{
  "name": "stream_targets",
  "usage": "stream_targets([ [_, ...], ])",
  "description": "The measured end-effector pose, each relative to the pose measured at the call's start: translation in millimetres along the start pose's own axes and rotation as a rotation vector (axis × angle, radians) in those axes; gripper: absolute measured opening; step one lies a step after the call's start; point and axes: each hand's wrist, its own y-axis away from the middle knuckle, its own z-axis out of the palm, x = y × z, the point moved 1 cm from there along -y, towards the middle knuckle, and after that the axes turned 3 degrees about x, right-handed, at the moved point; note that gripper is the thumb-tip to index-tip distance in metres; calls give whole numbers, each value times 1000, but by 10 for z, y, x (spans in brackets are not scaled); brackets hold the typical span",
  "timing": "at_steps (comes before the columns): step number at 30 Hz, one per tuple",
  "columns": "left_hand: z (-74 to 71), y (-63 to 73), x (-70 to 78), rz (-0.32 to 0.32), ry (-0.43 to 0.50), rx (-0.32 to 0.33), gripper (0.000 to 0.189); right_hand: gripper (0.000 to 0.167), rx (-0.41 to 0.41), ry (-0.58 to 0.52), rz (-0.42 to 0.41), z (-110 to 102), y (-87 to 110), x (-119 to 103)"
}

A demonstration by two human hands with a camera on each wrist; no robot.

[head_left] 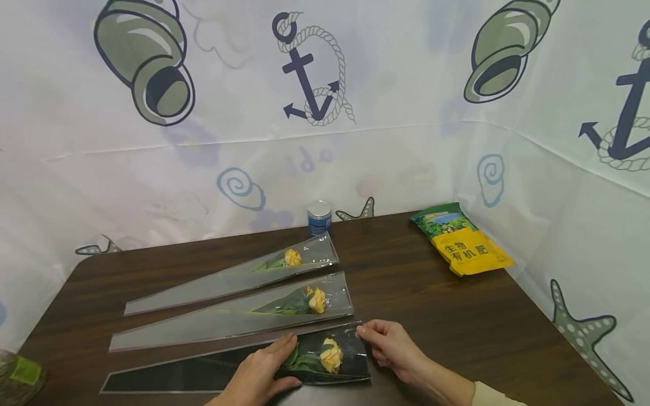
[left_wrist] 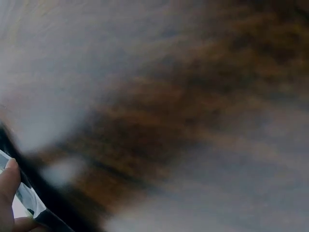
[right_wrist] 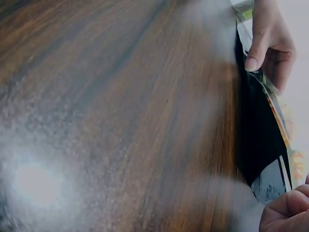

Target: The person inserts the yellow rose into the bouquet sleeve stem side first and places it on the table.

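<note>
A black flower sleeve point(head_left: 203, 369) with a clear front lies nearest me on the table, a yellow rose point(head_left: 332, 356) and green leaves inside its wide end. My left hand point(head_left: 264, 369) rests on the sleeve beside the leaves, fingers extended and thumb apart. With thumb and forefinger, my right hand point(head_left: 393, 348) pinches the sleeve's far right corner. Both hands also show along the sleeve's edge in the right wrist view. Only part of the left hand point(left_wrist: 7, 198) appears in the left wrist view. Behind lie two grey flower sleeves, a middle one point(head_left: 178, 327) and a farther one point(head_left: 193, 287), each holding a yellow rose.
A blue can point(head_left: 319, 218) stands at the table's back edge. To the right lies a yellow and green fertilizer bag point(head_left: 464, 239). A clear container with a green label point(head_left: 20, 375) is at the left front. Patterned cloth point(head_left: 396, 169) hangs behind the brown table point(head_left: 431, 316).
</note>
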Motion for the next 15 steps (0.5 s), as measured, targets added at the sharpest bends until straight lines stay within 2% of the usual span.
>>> stream_targets([
  [8, 9, 16, -24, -35, 20, -18, 68, 6, 109, -32, -55, 40, -42, 5],
  [15, -18, 41, -15, -64, 2, -1, 74, 8, 118, -4, -87, 26, -57, 6],
])
